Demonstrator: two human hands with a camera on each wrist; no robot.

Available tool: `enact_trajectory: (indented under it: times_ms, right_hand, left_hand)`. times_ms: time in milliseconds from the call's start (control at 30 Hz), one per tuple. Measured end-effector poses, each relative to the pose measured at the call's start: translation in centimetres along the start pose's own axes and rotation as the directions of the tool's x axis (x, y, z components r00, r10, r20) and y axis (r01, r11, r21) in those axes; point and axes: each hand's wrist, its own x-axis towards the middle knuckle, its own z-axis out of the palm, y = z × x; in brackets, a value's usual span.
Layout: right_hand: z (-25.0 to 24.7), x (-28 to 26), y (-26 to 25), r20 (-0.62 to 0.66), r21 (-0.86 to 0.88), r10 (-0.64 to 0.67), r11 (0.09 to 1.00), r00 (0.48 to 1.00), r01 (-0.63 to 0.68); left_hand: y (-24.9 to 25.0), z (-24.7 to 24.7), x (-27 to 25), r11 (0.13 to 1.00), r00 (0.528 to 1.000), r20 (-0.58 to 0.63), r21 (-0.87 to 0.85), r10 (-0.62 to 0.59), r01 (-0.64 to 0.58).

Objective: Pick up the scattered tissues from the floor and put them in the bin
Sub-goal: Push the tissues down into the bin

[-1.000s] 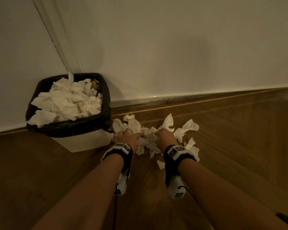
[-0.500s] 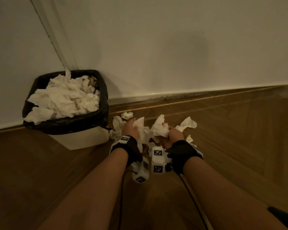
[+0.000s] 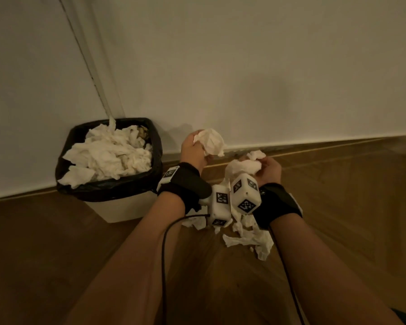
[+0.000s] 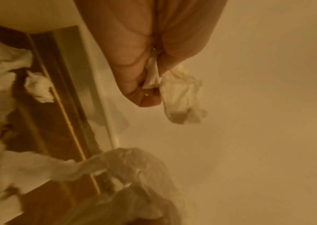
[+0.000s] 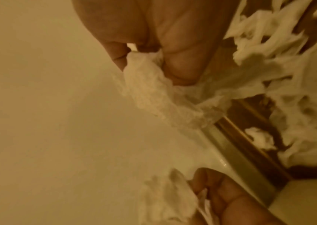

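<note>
Loose tissues (image 3: 246, 238) are left on the floor (image 3: 338, 231), partly hidden behind the wrist cameras (image 3: 244, 193). Above them, a wad (image 3: 244, 166) is clenched in the right hand (image 3: 267, 171); another wad (image 3: 210, 140) is gripped in the left hand (image 3: 192, 148), raised beside the bin (image 3: 108, 160), which is heaped with tissues. Both wrist views are blurred.

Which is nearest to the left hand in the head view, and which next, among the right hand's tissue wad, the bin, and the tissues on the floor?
1. Right hand's tissue wad, just right of the left hand.
2. Bin, to its left.
3. Tissues on the floor, below, under the wrists.
</note>
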Motion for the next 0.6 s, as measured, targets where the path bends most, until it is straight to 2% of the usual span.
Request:
enact_trajectory:
  times_ms: [133,200,333,400,467,600]
  right_hand:
    - [1.9,0.1,-0.6,0.042,0.125,-0.077,0.99,0.996,0.072]
    - [3.0,-0.1,-0.7,0.088,0.198,-0.091,0.978,0.992,0.072]
    - [5.8,-0.2,-0.6,0.087,0.303,-0.104,0.95,0.991,0.073]
    - [7.9,-0.5,0.0,0.129,0.324,-0.114,0.944,0.985,0.066]
    - [10.4,-0.6,1.0,0.2,0.401,-0.122,0.916,0.972,0.032]
    - [15.4,-0.7,4.0,0.224,0.391,-0.085,0.92,0.971,-0.01]
  left_hand:
    - [3.3,0.3,-0.5,0.995,0.998,0.043,-0.093,0.046,-0.042]
    - [4.9,0.1,-0.8,0.989,0.993,0.065,-0.111,0.104,-0.096]
    - [8.7,-0.8,-1.5,0.964,0.964,0.085,-0.114,0.252,-0.242]
    - [10.9,-1.6,-1.7,0.953,0.957,0.064,-0.132,0.284,-0.274]
    - [13.0,-2.7,-2.0,0.938,0.961,0.021,-0.225,0.276,-0.264]
    - [15.6,-5.2,-2.6,0.904,0.951,-0.037,-0.301,0.306,-0.302]
